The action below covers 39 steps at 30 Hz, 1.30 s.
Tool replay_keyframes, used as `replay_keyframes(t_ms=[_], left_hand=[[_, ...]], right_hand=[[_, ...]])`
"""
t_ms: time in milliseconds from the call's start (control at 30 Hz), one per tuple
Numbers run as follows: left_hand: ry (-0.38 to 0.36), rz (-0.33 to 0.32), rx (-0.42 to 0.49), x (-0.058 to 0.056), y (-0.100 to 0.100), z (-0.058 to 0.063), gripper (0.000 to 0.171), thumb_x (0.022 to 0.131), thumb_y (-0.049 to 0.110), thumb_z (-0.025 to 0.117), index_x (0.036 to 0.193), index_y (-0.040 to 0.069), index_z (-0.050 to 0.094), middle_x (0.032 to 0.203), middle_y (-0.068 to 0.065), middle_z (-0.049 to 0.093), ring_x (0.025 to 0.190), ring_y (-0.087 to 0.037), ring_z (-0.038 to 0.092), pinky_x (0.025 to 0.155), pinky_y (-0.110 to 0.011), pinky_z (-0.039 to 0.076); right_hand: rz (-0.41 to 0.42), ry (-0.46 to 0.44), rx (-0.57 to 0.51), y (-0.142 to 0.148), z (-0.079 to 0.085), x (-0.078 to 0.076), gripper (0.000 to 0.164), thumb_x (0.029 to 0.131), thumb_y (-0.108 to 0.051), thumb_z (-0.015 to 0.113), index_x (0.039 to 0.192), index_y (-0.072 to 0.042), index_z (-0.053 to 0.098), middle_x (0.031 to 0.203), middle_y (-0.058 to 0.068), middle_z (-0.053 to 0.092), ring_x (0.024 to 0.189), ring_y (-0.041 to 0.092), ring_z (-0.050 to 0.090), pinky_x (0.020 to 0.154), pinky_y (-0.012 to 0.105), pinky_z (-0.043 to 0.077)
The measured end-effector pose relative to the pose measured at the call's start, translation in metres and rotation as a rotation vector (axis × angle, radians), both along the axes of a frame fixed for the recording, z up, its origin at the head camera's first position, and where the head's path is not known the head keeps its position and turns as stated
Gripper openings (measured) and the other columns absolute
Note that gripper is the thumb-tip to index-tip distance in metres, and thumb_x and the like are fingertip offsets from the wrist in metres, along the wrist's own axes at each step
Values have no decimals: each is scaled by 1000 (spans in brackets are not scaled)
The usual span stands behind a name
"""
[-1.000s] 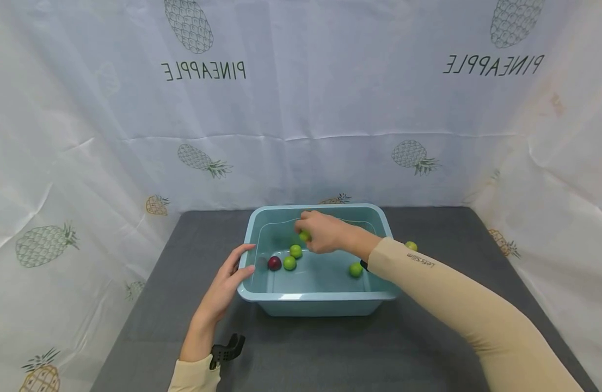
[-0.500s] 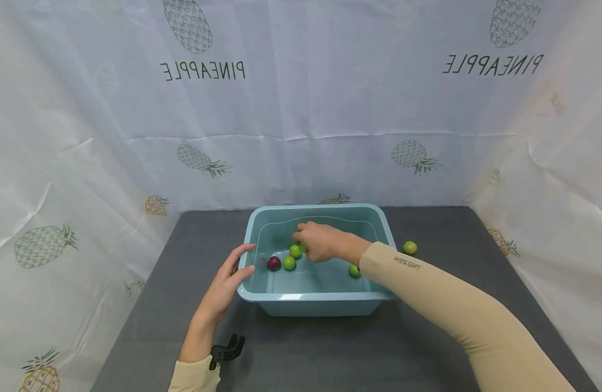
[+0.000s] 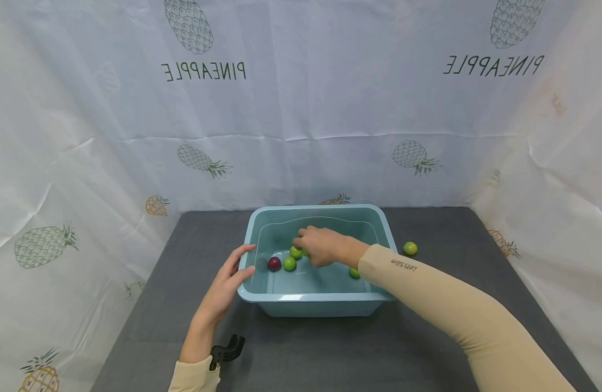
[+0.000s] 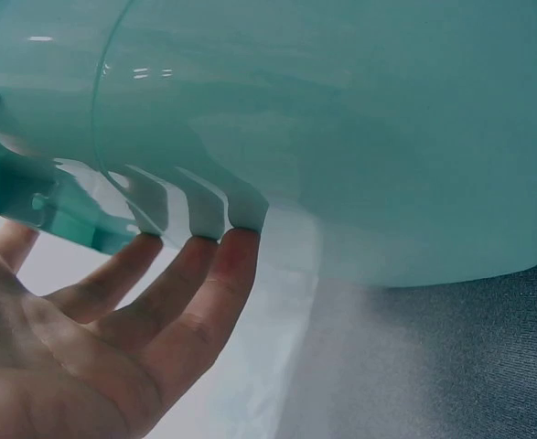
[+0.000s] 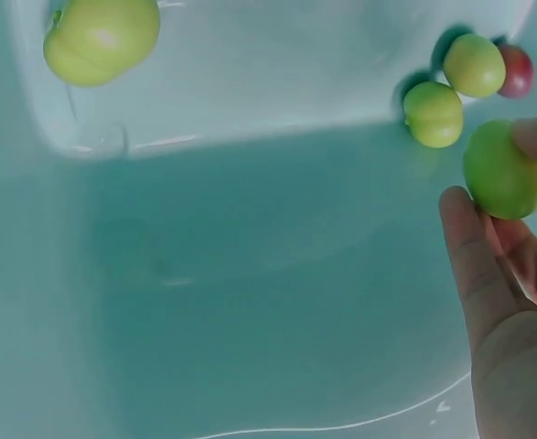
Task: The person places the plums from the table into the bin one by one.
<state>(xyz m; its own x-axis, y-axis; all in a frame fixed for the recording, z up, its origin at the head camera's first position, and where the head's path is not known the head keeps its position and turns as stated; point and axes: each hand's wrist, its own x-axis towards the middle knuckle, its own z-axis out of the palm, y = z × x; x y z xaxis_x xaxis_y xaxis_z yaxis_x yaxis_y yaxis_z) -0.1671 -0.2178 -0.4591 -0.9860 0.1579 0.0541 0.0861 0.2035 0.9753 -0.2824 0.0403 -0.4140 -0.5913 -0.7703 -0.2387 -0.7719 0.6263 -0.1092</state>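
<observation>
My right hand (image 3: 320,246) reaches into a light-blue plastic basin (image 3: 320,298) and pinches a small green fruit (image 5: 501,172), round like a plum, between thumb and fingertips. Two more green fruits (image 3: 289,263) lie close by on the basin floor, beside a dark red fruit (image 3: 274,264). Another green fruit (image 5: 103,38) lies apart, towards the basin's right side, partly hidden by the right arm in the head view. My left hand (image 3: 223,283) grips the basin's left rim. In the left wrist view its fingertips (image 4: 238,245) press against the outer wall.
A yellow-green fruit (image 3: 410,248) lies on the dark grey tabletop (image 3: 301,354), right of the basin. White cloth (image 3: 311,109) printed with pineapples hangs behind and along both sides. A black wrist mount (image 3: 227,351) juts from the left wrist.
My right hand has lowered into the basin with the green fruit, towards the fruits on the floor. The fruit outside the basin now shows fully. The left hand has stayed on the rim.
</observation>
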Motion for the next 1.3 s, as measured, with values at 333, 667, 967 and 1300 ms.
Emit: replay_keyframes(t_ms=[333, 667, 967, 1300], left_hand=[[2, 3, -10, -1, 0, -1, 49, 105, 25, 56, 151, 19, 41, 164, -13, 23, 143, -39, 34, 104, -59, 35], [4, -2, -2, -1, 0, -1, 49, 105, 24, 55, 151, 19, 41, 163, -14, 24, 142, -40, 36, 103, -58, 37], [-8, -5, 5, -1, 1, 0, 48, 105, 24, 56, 151, 19, 42, 163, -14, 25, 141, -40, 38, 103, -58, 37], [-4, 2, -1, 0, 1, 0, 48, 105, 24, 56, 151, 19, 41, 163, -13, 23, 143, -39, 35, 104, -59, 35]], right_hand=[[-4, 18, 43, -2, -6, 2, 40, 94, -7, 66, 133, -15, 65, 117, 3, 58, 102, 19, 53, 83, 36, 49], [2, -4, 56, -5, -7, 1, 42, 94, -9, 67, 136, -14, 64, 121, 4, 58, 104, 20, 54, 84, 37, 50], [-9, 8, -6, 4, 19, -4, 30, 98, -7, 57, 127, -11, 65, 116, 5, 61, 96, 18, 58, 75, 33, 50], [-9, 5, -103, 15, 46, 10, 23, 99, -8, 56, 119, -11, 67, 109, 4, 62, 89, 16, 57, 67, 32, 48]])
